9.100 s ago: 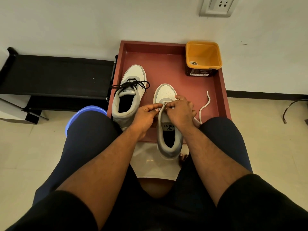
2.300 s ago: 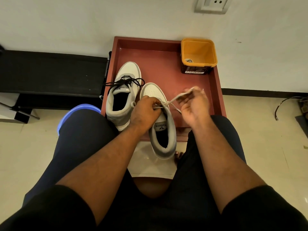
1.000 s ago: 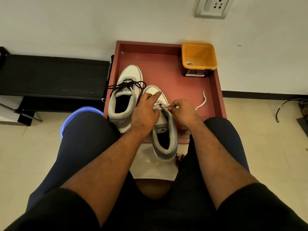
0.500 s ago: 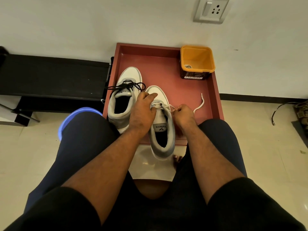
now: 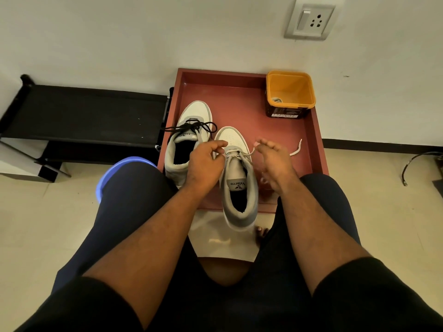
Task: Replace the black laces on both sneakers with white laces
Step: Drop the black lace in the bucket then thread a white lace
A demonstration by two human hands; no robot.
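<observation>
Right hand (image 5: 273,161) further right, white lace (image 5: 249,153) crosswise.

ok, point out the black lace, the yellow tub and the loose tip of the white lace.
black lace (image 5: 191,127), head view, on the knot over the left sneaker's tongue.
yellow tub (image 5: 309,92), head view, on its right inner wall.
white lace tip (image 5: 296,149), head view, on the free end lying on the tray floor.
</observation>
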